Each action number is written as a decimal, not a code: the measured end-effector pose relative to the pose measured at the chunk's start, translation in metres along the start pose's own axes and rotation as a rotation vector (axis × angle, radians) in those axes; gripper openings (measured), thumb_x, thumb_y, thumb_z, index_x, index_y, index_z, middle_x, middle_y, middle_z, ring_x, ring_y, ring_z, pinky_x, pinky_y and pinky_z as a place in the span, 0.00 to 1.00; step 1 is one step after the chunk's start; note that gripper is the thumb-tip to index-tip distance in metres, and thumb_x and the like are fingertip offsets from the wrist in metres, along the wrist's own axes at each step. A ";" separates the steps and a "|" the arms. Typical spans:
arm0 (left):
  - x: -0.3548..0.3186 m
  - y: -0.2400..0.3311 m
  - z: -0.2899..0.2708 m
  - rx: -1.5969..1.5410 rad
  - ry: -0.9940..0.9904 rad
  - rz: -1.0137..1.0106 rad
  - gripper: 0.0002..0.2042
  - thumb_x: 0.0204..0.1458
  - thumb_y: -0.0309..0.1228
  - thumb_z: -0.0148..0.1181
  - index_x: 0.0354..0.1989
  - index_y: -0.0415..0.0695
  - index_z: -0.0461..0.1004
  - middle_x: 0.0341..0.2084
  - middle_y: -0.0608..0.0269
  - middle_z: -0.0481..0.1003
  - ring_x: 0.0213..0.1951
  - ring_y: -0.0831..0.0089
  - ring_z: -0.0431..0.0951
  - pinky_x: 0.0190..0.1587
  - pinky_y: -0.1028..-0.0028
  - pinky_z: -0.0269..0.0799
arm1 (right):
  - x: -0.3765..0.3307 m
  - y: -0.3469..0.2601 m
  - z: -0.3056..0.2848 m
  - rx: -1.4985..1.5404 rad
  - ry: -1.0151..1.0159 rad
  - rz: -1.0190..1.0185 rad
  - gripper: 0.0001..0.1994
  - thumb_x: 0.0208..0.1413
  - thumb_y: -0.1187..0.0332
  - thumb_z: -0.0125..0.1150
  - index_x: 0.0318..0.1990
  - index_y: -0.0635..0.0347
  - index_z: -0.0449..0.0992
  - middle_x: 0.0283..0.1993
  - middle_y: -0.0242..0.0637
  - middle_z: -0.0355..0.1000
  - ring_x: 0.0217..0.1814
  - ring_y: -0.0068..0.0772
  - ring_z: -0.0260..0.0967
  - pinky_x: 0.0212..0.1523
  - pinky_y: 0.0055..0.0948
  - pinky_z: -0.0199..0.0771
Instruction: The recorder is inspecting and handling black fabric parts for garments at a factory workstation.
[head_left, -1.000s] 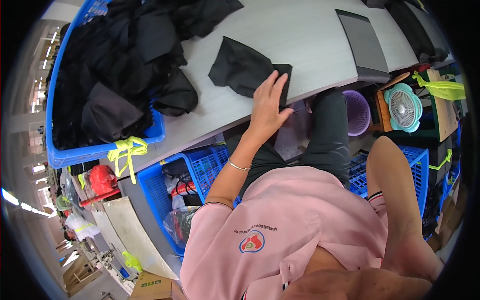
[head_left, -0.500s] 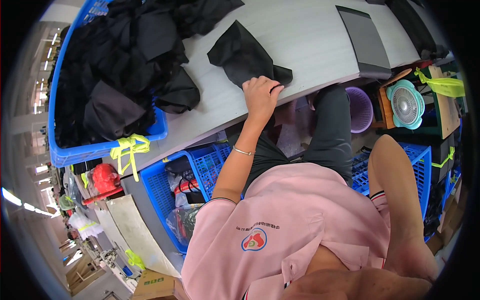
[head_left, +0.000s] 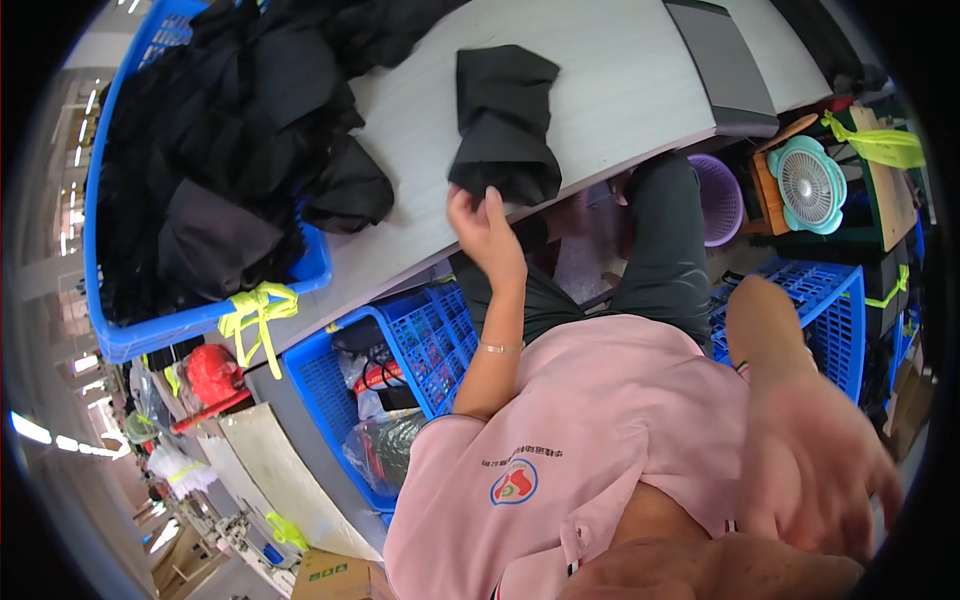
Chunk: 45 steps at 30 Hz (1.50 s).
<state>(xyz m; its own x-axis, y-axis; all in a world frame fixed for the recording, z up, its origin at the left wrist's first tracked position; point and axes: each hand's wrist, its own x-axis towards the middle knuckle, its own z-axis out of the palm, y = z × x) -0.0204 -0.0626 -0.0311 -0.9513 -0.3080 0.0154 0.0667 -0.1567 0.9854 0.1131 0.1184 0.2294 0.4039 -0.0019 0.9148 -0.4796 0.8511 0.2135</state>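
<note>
A black cloth piece (head_left: 508,120) lies creased on the pale tabletop, its near end by the front edge. My left hand (head_left: 487,232) is at its near left corner, with thumb and fingers closed on the cloth's edge. The fingertips are partly hidden against the dark fabric. My right hand (head_left: 815,465) is raised low on the right, in front of my pink shirt's shoulder, away from the table. It is blurred, but its fingers look spread, and I see nothing in it.
A blue basket (head_left: 210,318) heaped with black cloth (head_left: 220,150) stands left on the table (head_left: 610,95). A dark grey panel (head_left: 722,75) lies at right. Below are another blue basket (head_left: 325,400) with bagged things, a purple bin (head_left: 722,205) and a turquoise fan (head_left: 806,185).
The cloth piece has turned and straightened, its near end now at the left hand. My left hand has shifted left and slightly nearer. The right hand has swung into view from the shoulder area.
</note>
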 end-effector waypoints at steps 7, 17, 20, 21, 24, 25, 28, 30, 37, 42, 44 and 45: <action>0.009 0.036 -0.020 0.681 -0.093 0.532 0.28 0.46 0.21 0.66 0.59 0.42 0.68 0.60 0.53 0.64 0.59 0.55 0.65 0.63 0.59 0.60 | -0.162 -0.028 0.000 0.328 -0.891 0.743 0.11 0.46 0.82 0.64 0.38 0.64 0.75 0.44 0.45 0.76 0.45 0.48 0.75 0.49 0.44 0.77; -0.004 0.060 0.026 0.597 -0.632 0.742 0.12 0.38 0.20 0.63 0.34 0.45 0.81 0.31 0.60 0.77 0.37 0.61 0.76 0.45 0.65 0.67 | -0.285 -0.024 0.032 0.197 -1.521 0.912 0.12 0.55 0.69 0.56 0.47 0.60 0.75 0.50 0.46 0.75 0.54 0.41 0.74 0.51 0.33 0.74; -0.044 0.063 0.028 0.521 -0.722 0.633 0.12 0.35 0.19 0.64 0.33 0.43 0.79 0.30 0.58 0.76 0.35 0.59 0.75 0.40 0.64 0.69 | -0.300 0.001 0.036 0.366 -1.082 1.483 0.11 0.58 0.68 0.56 0.46 0.59 0.75 0.51 0.44 0.75 0.55 0.38 0.73 0.52 0.31 0.73; -0.057 0.063 0.028 0.426 -0.728 0.515 0.11 0.37 0.19 0.65 0.33 0.41 0.78 0.29 0.57 0.76 0.34 0.58 0.76 0.38 0.65 0.71 | -0.303 0.006 0.038 0.464 -0.873 1.704 0.11 0.58 0.68 0.55 0.46 0.59 0.75 0.51 0.44 0.75 0.55 0.38 0.73 0.52 0.30 0.73; -0.088 0.061 0.026 0.248 -0.793 0.255 0.06 0.45 0.18 0.66 0.31 0.35 0.77 0.28 0.57 0.76 0.33 0.67 0.77 0.39 0.73 0.71 | -0.309 0.021 0.053 0.765 -0.127 2.139 0.10 0.61 0.67 0.55 0.46 0.59 0.74 0.52 0.43 0.75 0.56 0.35 0.73 0.52 0.28 0.72; -0.095 0.061 0.024 0.190 -0.883 0.180 0.06 0.46 0.18 0.66 0.31 0.35 0.76 0.29 0.58 0.76 0.34 0.68 0.77 0.40 0.73 0.71 | -0.311 0.026 0.058 0.821 0.096 2.195 0.09 0.61 0.67 0.55 0.46 0.59 0.74 0.52 0.42 0.75 0.56 0.34 0.73 0.52 0.28 0.72; -0.105 0.062 0.020 0.147 -1.073 0.180 0.05 0.49 0.19 0.64 0.34 0.34 0.76 0.32 0.59 0.77 0.36 0.71 0.76 0.42 0.75 0.70 | -0.310 0.043 0.067 0.797 0.256 2.181 0.09 0.64 0.66 0.55 0.46 0.58 0.74 0.52 0.41 0.75 0.56 0.31 0.72 0.53 0.26 0.71; -0.097 0.061 0.023 0.098 -0.914 0.114 0.04 0.54 0.22 0.60 0.37 0.35 0.75 0.32 0.63 0.75 0.35 0.76 0.73 0.40 0.77 0.68 | -0.304 0.046 0.066 0.661 -0.079 2.094 0.09 0.65 0.65 0.55 0.48 0.58 0.73 0.54 0.40 0.74 0.58 0.30 0.70 0.55 0.25 0.69; 0.012 0.042 0.063 0.020 -0.269 0.146 0.14 0.64 0.34 0.52 0.31 0.35 0.73 0.23 0.66 0.71 0.29 0.79 0.67 0.35 0.74 0.66 | -0.253 -0.040 0.030 0.691 -0.502 1.932 0.10 0.69 0.63 0.47 0.44 0.59 0.71 0.50 0.33 0.69 0.51 0.22 0.66 0.55 0.24 0.67; 0.104 0.043 0.063 0.088 -0.057 0.072 0.16 0.63 0.36 0.56 0.25 0.39 0.72 0.20 0.72 0.68 0.24 0.83 0.64 0.28 0.78 0.62 | -0.226 -0.069 -0.036 0.983 -1.134 1.462 0.11 0.67 0.67 0.46 0.46 0.68 0.68 0.57 0.37 0.64 0.61 0.32 0.66 0.56 0.35 0.64; 0.113 0.048 0.055 -0.184 -0.138 0.085 0.14 0.63 0.34 0.57 0.27 0.38 0.74 0.21 0.72 0.70 0.25 0.82 0.66 0.30 0.78 0.65 | -0.218 -0.065 -0.059 1.040 -0.867 2.194 0.07 0.66 0.69 0.51 0.44 0.65 0.68 0.58 0.35 0.62 0.55 0.28 0.72 0.54 0.31 0.67; 0.111 0.051 0.053 -0.187 -0.140 0.086 0.14 0.63 0.34 0.57 0.27 0.38 0.74 0.21 0.72 0.70 0.25 0.82 0.66 0.30 0.78 0.65 | -0.220 -0.058 -0.063 0.955 -0.755 2.285 0.08 0.67 0.68 0.51 0.44 0.63 0.68 0.57 0.34 0.62 0.50 0.27 0.75 0.53 0.28 0.68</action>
<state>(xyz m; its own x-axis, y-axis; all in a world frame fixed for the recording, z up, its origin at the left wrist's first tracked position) -0.1387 -0.0549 0.0296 -0.9711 -0.1972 0.1344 0.1918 -0.3101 0.9312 0.1019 0.1023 -0.0056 -0.9575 -0.1710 -0.2325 0.2853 -0.4405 -0.8512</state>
